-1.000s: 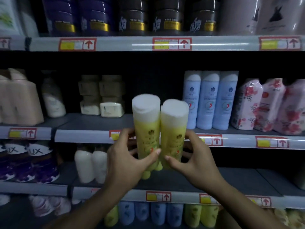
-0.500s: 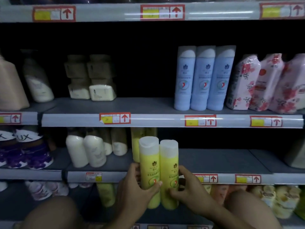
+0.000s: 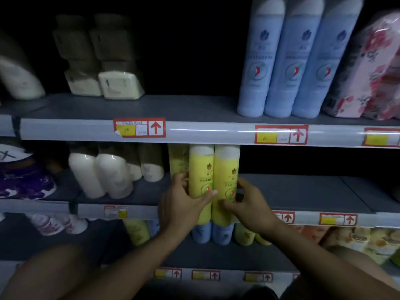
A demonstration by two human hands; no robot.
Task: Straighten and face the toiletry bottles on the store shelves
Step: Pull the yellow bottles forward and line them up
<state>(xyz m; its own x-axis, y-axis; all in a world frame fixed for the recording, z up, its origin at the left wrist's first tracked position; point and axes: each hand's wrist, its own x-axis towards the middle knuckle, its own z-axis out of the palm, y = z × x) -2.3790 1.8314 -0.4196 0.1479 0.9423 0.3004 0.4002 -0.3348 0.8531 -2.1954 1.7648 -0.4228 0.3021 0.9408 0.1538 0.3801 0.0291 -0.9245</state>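
1. A person's left hand grips one yellow bottle and the right hand grips its twin, both upright, touching, labels outward, at the front edge of the middle shelf.
2. Judged step: seating the pair on the shelf.
3. Next likely calls for setting the bases down flush beside the yellow bottle behind, then letting go.

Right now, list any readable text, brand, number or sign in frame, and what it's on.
"X", a cut-off fragment: white lid of the purple tub.
Red up-arrow sign: shelf price tags.
Numbers on price tags: blurred, unreadable.
Flower logo and characters on the two yellow bottles, held by left hand and right hand: too blurred.
Blue bottles: label unreadable.
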